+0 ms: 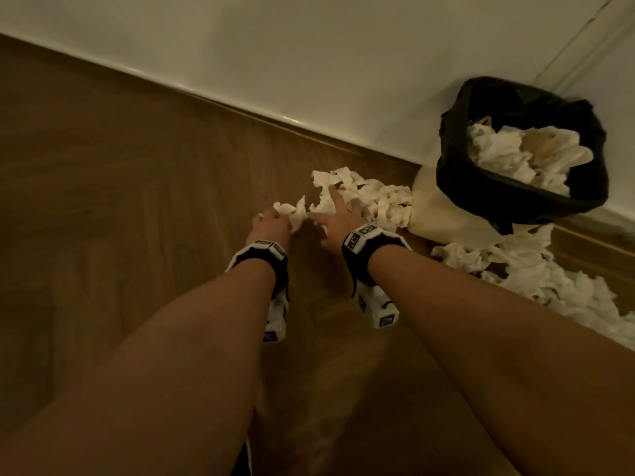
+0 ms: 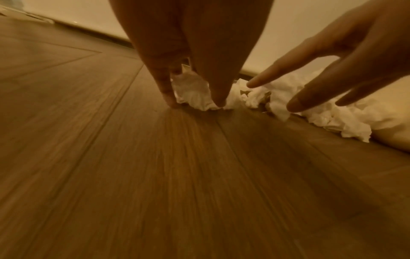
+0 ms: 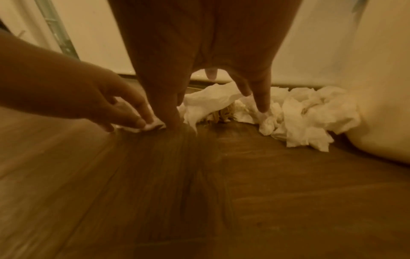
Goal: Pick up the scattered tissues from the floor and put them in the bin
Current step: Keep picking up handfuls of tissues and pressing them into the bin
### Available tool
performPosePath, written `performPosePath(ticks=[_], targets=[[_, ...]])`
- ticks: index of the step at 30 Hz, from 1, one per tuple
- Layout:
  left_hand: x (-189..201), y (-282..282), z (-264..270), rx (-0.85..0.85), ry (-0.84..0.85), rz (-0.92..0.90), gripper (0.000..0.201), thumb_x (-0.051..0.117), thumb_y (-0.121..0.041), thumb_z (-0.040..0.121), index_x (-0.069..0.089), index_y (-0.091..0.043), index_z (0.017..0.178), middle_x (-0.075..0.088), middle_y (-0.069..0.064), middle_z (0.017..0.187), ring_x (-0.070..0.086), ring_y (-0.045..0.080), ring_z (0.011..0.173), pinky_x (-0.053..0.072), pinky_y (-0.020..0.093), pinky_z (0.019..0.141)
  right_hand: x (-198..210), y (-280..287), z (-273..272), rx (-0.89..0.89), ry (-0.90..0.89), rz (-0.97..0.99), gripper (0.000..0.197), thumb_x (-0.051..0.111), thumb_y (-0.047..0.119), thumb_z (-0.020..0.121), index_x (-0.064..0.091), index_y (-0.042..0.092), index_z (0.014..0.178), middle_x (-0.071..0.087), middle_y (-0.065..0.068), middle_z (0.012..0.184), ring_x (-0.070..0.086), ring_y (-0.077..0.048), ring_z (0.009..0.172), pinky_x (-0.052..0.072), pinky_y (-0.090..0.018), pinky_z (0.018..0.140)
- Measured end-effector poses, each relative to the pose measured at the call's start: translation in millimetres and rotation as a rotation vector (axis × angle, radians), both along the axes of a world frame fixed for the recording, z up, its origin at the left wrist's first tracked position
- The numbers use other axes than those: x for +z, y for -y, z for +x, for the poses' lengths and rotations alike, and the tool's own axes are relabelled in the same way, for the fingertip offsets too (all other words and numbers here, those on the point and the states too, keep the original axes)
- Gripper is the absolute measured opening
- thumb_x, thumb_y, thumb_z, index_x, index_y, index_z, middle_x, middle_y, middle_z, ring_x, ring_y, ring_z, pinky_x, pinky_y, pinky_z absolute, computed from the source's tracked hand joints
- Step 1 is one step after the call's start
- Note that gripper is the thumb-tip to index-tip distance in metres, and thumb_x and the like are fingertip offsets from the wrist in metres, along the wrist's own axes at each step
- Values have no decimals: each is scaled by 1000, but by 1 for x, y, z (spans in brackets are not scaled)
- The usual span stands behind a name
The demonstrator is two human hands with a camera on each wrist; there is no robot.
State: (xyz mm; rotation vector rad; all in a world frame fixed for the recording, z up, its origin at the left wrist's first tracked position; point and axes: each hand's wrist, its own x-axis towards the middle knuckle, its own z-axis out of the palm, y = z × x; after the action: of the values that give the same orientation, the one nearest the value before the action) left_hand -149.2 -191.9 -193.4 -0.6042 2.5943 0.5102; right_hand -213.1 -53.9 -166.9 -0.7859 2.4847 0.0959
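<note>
Left hand [image 1: 269, 223] pinching tissue [image 1: 292, 211], right hand [image 1: 338, 218] spread on tissues [image 1: 381, 201], beside bin [image 1: 515, 197]

White tissues [image 1: 378, 201], black bin liner [image 1: 515, 197]

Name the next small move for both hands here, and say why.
Probably draw the hands together and close them on the crumpled white tissues. The left hand pinches a scrap at the heap's end, the right hand lies spread on it, and the black-lined bin stands just beyond.
</note>
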Motion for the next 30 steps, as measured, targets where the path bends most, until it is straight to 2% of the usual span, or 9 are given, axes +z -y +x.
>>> performPosePath(ticks=[3,7,11,14,18,22,25,27,30], targets=[[3,3,2,28,7,1,34,43,-22,98,56,-7,126,47,16,133,47,32,120,40,36,98,-3,8,-8,65,-19,31,70,61,31,85,23,53,139,-18,10,155,-4,-46,141,18,-65,109],[5,8,5,61,13,29,30,49,-17,94,58,-7,121,56,18,123,55,33,111,44,36,84,-5,15,-3,146,10,50,62,55,23,89,28,32,144,9,-2,156,12,-40,139,26,-54,111],[-4,4,14,85,-75,49,39,46,-10,94,41,-14,132,49,20,124,52,38,112,45,41,85,-9,17,11,131,54,105,44,42,18,97,38,12,141,26,-15,149,25,-36,136,29,-43,112],[-6,2,15,82,-55,59,35,44,-15,95,44,-16,131,44,19,127,50,38,114,45,42,90,-8,14,17,101,64,110,41,39,15,99,41,6,138,21,-19,150,25,-37,137,29,-42,112],[-11,1,19,117,-122,24,28,49,-14,93,51,-12,122,35,16,133,55,34,103,44,33,78,-4,11,20,10,2,-86,31,36,10,99,52,1,124,48,-19,131,47,-32,120,38,-36,99],[-12,-1,20,124,-129,65,30,50,-10,93,48,-8,123,37,15,132,52,35,108,46,37,88,-5,6,19,-315,48,-375,34,50,17,93,45,8,126,57,-15,120,56,-32,110,45,-36,86],[-13,-6,24,116,-116,99,33,48,-13,93,44,-14,126,38,15,130,48,40,113,44,42,90,-12,-8,16,-668,67,-509,49,59,17,89,38,15,133,56,-14,124,55,-34,116,46,-37,88],[-14,-11,27,107,-80,77,35,44,-18,95,42,-18,130,34,17,133,47,42,113,44,42,90,-18,-20,16,-834,122,-483,50,56,20,91,36,15,137,48,-12,136,48,-35,125,43,-40,97],[-16,-13,26,74,16,7,35,40,-19,97,44,-14,132,28,17,139,46,37,117,44,40,94,-23,-35,25,-689,118,-192,45,55,16,92,42,12,135,44,-12,139,43,-32,127,42,-41,101]])
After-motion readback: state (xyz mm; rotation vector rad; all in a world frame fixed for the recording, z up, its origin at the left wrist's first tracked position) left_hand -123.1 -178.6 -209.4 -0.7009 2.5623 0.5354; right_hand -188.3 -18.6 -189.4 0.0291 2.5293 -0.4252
